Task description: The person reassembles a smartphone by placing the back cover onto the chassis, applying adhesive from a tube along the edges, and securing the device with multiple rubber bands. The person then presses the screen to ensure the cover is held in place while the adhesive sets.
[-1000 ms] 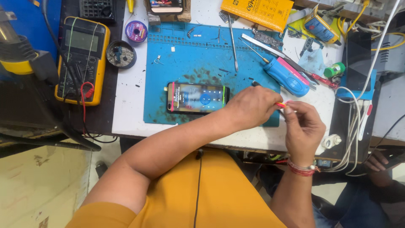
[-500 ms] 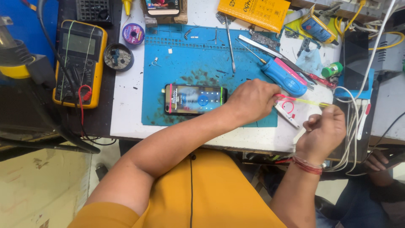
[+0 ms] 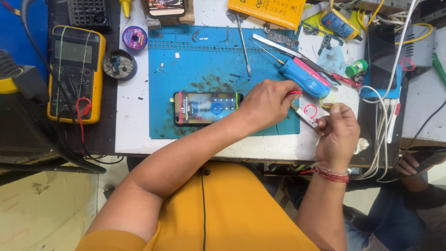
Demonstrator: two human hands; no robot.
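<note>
A smartphone (image 3: 206,108) with a lit screen lies flat on the blue work mat (image 3: 209,65), with a red band around its left end and a green band around its right end. My left hand (image 3: 265,105) rests just right of the phone and pinches a small red rubber band at its fingertips. My right hand (image 3: 338,132) is beyond the mat's right edge, fingers closed on a thin yellow-green rubber band (image 3: 327,100). A white strip with a red ring (image 3: 308,113) lies between the two hands.
A blue-handled screwdriver (image 3: 302,77) lies just above my hands, with tweezers (image 3: 243,42) and small parts on the mat. A yellow multimeter (image 3: 75,69) and a solder-wire spool (image 3: 134,37) sit at left. White cables (image 3: 382,125) hang at right. Another person's hand (image 3: 409,163) is at lower right.
The hands were together at the mat's front right corner, then pulled apart with a yellow-green band stretched between them. Now the right hand has come back up toward the left one.
</note>
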